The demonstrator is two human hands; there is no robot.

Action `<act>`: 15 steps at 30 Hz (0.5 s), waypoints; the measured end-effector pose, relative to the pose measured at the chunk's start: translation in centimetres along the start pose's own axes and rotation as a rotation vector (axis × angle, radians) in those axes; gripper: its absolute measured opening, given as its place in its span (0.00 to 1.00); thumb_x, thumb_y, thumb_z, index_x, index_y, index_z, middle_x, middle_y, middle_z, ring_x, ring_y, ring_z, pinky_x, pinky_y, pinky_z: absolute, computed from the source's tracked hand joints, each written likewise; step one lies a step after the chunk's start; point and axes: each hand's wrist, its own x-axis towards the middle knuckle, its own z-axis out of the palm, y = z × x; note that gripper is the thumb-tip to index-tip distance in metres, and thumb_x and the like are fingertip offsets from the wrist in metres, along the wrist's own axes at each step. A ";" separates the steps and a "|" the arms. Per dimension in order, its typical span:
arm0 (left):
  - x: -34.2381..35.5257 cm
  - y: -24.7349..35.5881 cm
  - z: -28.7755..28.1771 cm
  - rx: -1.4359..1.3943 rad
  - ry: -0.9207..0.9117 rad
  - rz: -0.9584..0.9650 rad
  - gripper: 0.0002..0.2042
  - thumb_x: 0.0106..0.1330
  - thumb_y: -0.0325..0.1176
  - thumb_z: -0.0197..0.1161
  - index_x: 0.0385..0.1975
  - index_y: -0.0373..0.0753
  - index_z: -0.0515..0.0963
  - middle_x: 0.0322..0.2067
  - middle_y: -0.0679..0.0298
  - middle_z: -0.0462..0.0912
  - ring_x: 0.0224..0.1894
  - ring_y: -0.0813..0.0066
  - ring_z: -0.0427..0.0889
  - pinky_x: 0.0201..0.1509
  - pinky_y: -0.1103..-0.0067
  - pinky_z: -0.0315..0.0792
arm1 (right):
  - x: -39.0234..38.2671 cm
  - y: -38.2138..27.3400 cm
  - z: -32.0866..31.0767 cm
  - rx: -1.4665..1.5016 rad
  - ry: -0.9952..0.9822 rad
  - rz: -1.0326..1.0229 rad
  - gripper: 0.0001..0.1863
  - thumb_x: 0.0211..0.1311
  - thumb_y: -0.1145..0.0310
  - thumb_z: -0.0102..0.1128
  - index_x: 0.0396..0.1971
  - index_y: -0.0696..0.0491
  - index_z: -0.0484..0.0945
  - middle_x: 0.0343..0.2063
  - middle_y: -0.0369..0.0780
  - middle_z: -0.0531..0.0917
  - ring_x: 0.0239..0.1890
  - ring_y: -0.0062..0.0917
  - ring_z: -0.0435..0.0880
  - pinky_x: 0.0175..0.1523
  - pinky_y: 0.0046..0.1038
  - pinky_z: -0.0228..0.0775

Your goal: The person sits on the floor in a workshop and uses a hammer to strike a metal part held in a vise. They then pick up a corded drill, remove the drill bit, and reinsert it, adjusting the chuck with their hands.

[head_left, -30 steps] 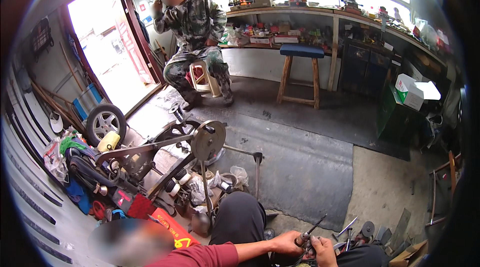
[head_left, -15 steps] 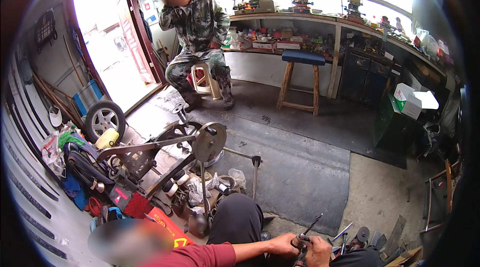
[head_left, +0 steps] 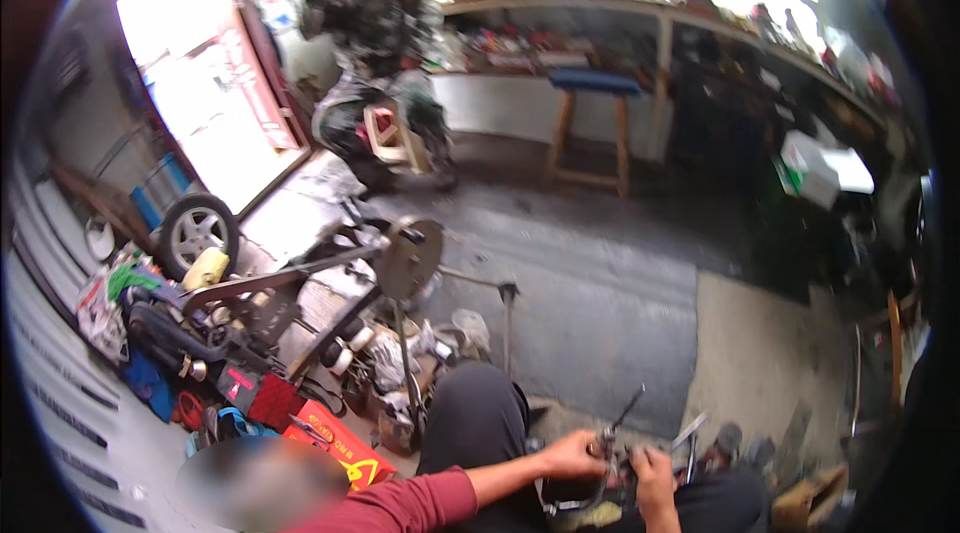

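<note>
Low in the picture, my left hand (head_left: pixel 578 455) is closed around a dark hand tool with a thin metal shaft (head_left: pixel 628 407) that points up and to the right. The tool's exact kind is not clear, as the fingers and blur hide its body. Just to the right, my right hand (head_left: pixel 655 478) is closed with the thumb up, close to reddish and dark parts by my lap. What it grips, if anything, cannot be made out. A small yellowish piece (head_left: pixel 602 514) lies below the hands, between my dark-trousered legs.
Metal parts and an open cardboard box (head_left: pixel 812 499) lie at my right. At left are a red box (head_left: pixel 345 445), a metal stand with a round disc (head_left: pixel 410 259), heaped goods and a wheel (head_left: pixel 199 237). Another person (head_left: pixel 380 63) sits by the door. A blue-topped stool (head_left: pixel 594 83) stands before the bench.
My right hand has shifted right, slightly away from my left, and the tool's shaft has tilted more upright. The whole view has shifted and blurred.
</note>
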 end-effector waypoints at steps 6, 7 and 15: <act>-0.2 1.4 -0.4 0.047 -0.054 -0.198 0.06 0.58 0.24 0.65 0.35 0.36 0.84 0.31 0.70 0.86 0.37 0.83 0.80 0.42 0.77 0.77 | 0.2 -0.4 0.5 0.203 -0.167 0.140 0.20 0.77 0.58 0.55 0.25 0.55 0.80 0.20 0.32 0.79 0.21 0.15 0.74 0.27 0.22 0.64; -0.4 1.3 -0.4 0.007 -0.068 -0.187 0.06 0.59 0.22 0.64 0.35 0.36 0.83 0.31 0.69 0.86 0.36 0.83 0.80 0.41 0.77 0.77 | 0.1 -0.4 0.4 0.202 -0.211 0.155 0.19 0.77 0.56 0.54 0.30 0.54 0.81 0.23 0.32 0.81 0.24 0.14 0.76 0.30 0.20 0.66; 0.0 1.5 0.2 -0.151 -0.063 -0.252 0.05 0.59 0.19 0.63 0.31 0.37 0.80 0.28 0.71 0.83 0.29 0.84 0.77 0.33 0.82 0.69 | 0.4 -1.5 0.0 0.324 -0.218 0.249 0.22 0.76 0.52 0.59 0.28 0.54 0.84 0.18 0.32 0.80 0.19 0.13 0.75 0.26 0.16 0.62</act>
